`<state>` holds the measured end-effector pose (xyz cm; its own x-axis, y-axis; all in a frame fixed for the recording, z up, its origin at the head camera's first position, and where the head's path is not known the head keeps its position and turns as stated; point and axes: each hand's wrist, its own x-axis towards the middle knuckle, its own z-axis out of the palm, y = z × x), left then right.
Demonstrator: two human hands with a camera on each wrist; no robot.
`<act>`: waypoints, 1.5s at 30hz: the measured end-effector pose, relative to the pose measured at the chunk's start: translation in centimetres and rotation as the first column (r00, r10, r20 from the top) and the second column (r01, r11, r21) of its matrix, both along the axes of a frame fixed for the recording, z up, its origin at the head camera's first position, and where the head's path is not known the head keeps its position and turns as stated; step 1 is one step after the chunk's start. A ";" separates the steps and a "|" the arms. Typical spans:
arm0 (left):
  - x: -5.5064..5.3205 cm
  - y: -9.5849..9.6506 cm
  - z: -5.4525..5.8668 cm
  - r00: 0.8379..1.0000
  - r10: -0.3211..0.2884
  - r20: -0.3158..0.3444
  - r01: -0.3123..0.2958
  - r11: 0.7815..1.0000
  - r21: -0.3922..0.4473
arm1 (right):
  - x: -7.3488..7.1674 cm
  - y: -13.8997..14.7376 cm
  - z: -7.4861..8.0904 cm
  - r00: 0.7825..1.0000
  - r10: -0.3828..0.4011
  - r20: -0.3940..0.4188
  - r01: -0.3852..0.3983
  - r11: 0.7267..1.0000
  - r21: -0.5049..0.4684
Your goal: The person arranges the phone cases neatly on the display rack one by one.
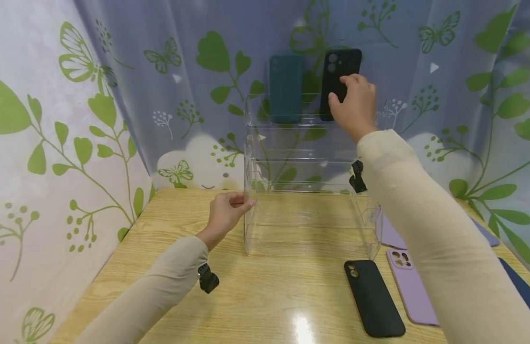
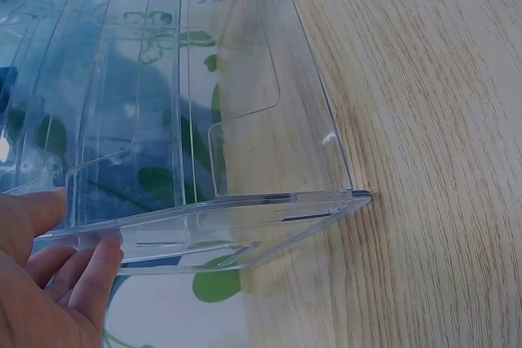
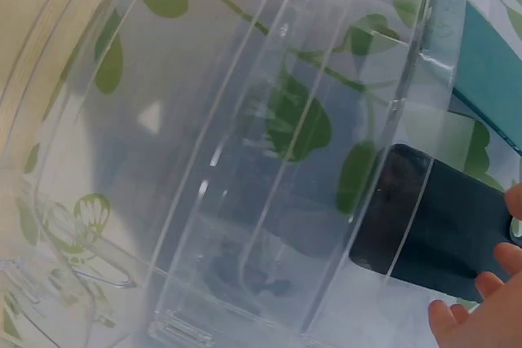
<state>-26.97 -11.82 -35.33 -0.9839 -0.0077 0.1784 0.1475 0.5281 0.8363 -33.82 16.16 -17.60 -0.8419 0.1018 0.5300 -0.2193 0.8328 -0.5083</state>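
Observation:
A clear plastic tiered display rack (image 1: 308, 220) stands on the wooden table. My left hand (image 1: 225, 215) pinches its left side panel, thumb on one face and fingers (image 2: 96, 275) on the other. On the top tier a black phone case (image 1: 329, 86) leans upright, slightly tilted. My right hand (image 1: 355, 102) is at this case, thumb and fingertips spread over its front and right side. To the left on the same tier stands a teal phone case (image 1: 285, 88). In the right wrist view the black case (image 3: 416, 226) sits behind the rack's clear front lip.
Another black phone case (image 1: 374, 298) lies in front of the rack's right corner. Beside it a lilac phone case (image 1: 413, 286) and a dark blue one (image 1: 520, 286) lie partly behind my right sleeve. A patterned curtain (image 1: 196, 95) hangs close behind the rack.

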 end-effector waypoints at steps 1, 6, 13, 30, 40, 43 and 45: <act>0.0 0.0 0.0 1.000 0.000 -0.001 0.000 1.000 0.001 | 0.0 0.1 -0.1 1.000 0.013 0.021 -0.013 1.000 0.007; 0.1 0.1 0.0 1.000 -0.001 0.003 0.001 1.000 0.009 | -0.1 0.5 -0.8 0.995 0.059 0.085 -0.061 0.998 0.027; 0.1 0.3 0.0 1.000 -0.008 0.008 0.007 1.000 0.023 | -0.2 0.9 -1.4 0.993 0.070 0.095 -0.074 0.997 0.036; -0.3 0.0 -0.3 1.000 0.000 0.021 0.000 1.000 0.017 | 0.1 0.9 -1.7 0.984 0.088 0.157 -0.093 0.995 0.023; -0.6 0.0 -0.1 1.000 -0.006 0.016 0.006 1.000 0.025 | 1.4 1.6 -2.2 0.978 0.166 0.130 -0.164 0.986 -0.023; -0.7 0.1 0.0 1.000 -0.008 0.023 0.007 0.999 0.034 | 1.8 2.0 -2.6 0.975 0.185 0.121 -0.183 0.983 -0.029; -0.7 0.1 0.1 1.000 -0.008 0.025 0.007 0.999 0.041 | 2.0 2.3 -3.0 0.973 0.198 0.120 -0.196 0.980 -0.029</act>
<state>-27.65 -11.75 -35.28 -0.9882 -0.0072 0.1530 0.1297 0.4919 0.8609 -31.77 18.46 -20.57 -0.9044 -0.0645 0.4218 -0.3136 0.7708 -0.5545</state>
